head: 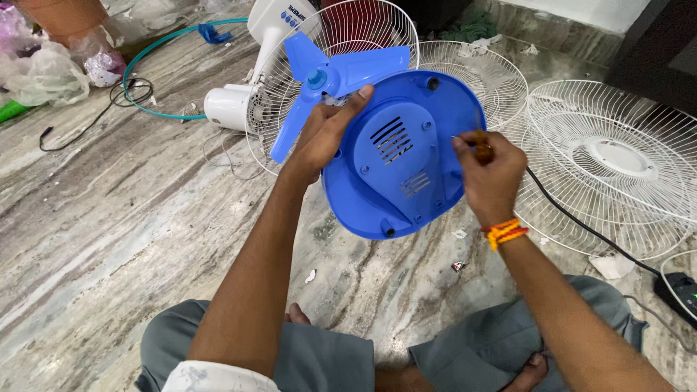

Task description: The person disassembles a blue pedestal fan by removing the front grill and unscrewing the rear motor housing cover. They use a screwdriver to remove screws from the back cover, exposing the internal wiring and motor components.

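Fan base point(399, 163) before fan blade point(327, 76); grille point(617, 160) right.

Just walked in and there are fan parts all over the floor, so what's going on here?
A person sitting on the marble floor holds a round blue fan base cover up in the left hand, underside facing them. The right hand presses a screwdriver against the cover's right edge. Behind it lie a white fan with blue blades and loose white wire grilles.

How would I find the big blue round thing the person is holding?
Look above the person's knees, over the marble floor. Between the left hand and right hand sits a blue fan base, tilted up. Unlike the white wire grilles nearby, it is solid plastic with vent slots.
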